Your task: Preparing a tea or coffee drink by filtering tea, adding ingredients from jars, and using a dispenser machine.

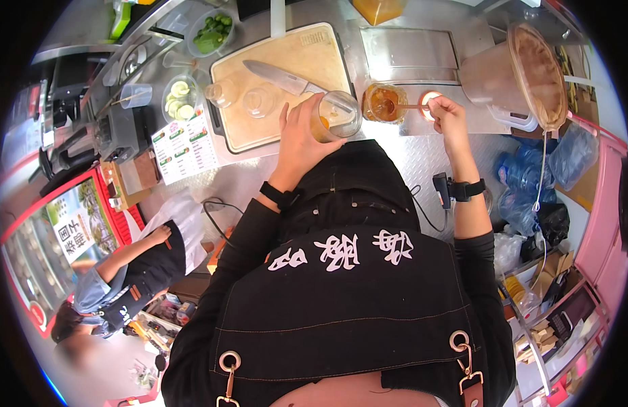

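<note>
My left hand grips a clear cup, tilted at the near right of a cutting board, with something orange inside it. In my right hand is the handle of a reddish-brown spoon, whose other end dips into an open container of orange-brown sauce or jam. Beneath the right fingertips lies a round, pinkish-white glowing spot or object. A chef's knife rests on the board, partly behind the cup. Two small clear glass or plastic vessels stand left of the knife.
Left of the board are a tub of sliced limes, a bowl of whole green limes and a printed sheet. A metal lid and a lined bucket stand at the right. An aproned co-worker is at the lower left.
</note>
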Motion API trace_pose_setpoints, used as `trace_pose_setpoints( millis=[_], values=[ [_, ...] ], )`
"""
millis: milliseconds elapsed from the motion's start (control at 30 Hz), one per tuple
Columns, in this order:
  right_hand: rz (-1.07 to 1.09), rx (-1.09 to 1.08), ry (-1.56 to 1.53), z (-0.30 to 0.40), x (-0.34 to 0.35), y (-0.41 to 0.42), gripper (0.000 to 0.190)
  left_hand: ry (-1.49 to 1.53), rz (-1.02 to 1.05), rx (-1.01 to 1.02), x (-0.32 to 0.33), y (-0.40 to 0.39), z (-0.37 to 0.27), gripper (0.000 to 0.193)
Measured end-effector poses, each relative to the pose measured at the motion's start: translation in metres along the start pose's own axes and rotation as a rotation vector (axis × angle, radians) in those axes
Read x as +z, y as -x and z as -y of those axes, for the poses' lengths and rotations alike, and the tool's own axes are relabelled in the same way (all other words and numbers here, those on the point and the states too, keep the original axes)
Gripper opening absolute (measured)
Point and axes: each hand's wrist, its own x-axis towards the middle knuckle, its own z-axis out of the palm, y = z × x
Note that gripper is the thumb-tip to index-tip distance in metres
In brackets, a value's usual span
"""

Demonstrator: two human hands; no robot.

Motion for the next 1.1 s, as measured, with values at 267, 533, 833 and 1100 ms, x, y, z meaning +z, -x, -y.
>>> trace_pose_setpoints(
  millis=[267, 533, 833, 1100],
  values=[
    [0.025, -0.001, -0.123, -0.012, -0.02, -0.002, 0.016, -0.034, 0.045, 0.012, 0.001, -0.004, -0.003, 0.086],
    [0.005, -0.051, -0.199, 0.008, -0.019, 0.008, 0.015, -0.027, 0.039, 0.06, 0.004, -0.013, -0.01, 0.083],
    [-0.124, -1.022, 0.513, 0.054, 0.052, 0.074, 0.002, 0.085, -0.056, 0.084, -0.001, -0.017, -0.029, 0.081],
    [-0.104, -1.38, 0.664, 0.061, 0.061, 0.102, 0.022, 0.094, -0.101, 0.108, -0.01, -0.012, -0.029, 0.088]
  ],
)
